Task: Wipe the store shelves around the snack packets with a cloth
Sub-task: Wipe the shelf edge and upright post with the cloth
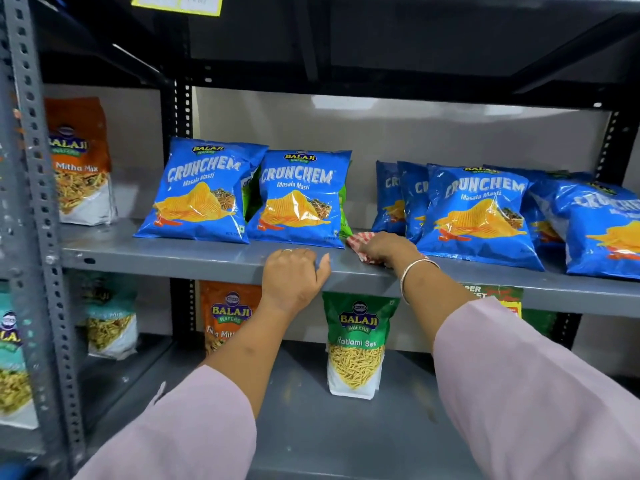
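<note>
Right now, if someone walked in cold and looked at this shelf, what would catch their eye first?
Probably the row of bright blue Crunchem packets along the middle shelf. Next, the right hand pressing a red checked cloth onto that shelf in the gap between packets, while the left hand grips the shelf's front edge. Below stands a green Ratlami Sev pouch.

Single head cam, wide-angle, worn by person. Faces fwd and slightly down at grey shelf (173, 252), close range; both forearms enter from bottom edge. No 2nd view.
</note>
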